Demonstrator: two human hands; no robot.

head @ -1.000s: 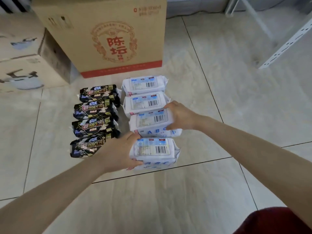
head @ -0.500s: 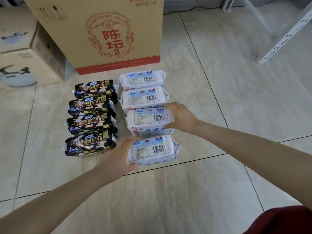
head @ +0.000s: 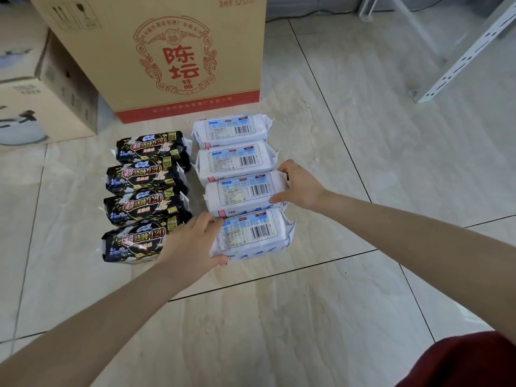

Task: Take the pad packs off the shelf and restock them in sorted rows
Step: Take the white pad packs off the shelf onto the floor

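Two rows of pad packs lie on the tiled floor. The left row holds several black packs (head: pixel 145 196). The right row holds several white packs with barcode labels facing up (head: pixel 234 163). My left hand (head: pixel 192 244) grips the left end of the nearest white pack (head: pixel 251 237), thumb under its front edge and fingers on top. My right hand (head: pixel 300 187) holds the right end of the white pack just behind it (head: pixel 243 192). Both packs rest on the floor, touching each other.
A tall brown carton with red print (head: pixel 156 57) stands right behind the rows. Another printed box (head: pixel 33 101) sits at the far left. A white slotted shelf upright (head: pixel 458 65) leans at the upper right. Bare floor tiles (head: pixel 391 177) lie to the right and front.
The two nearest white packs have been pushed back and closer together, lining up with the row. My hands stay on the same packs. The camera has shifted slightly.
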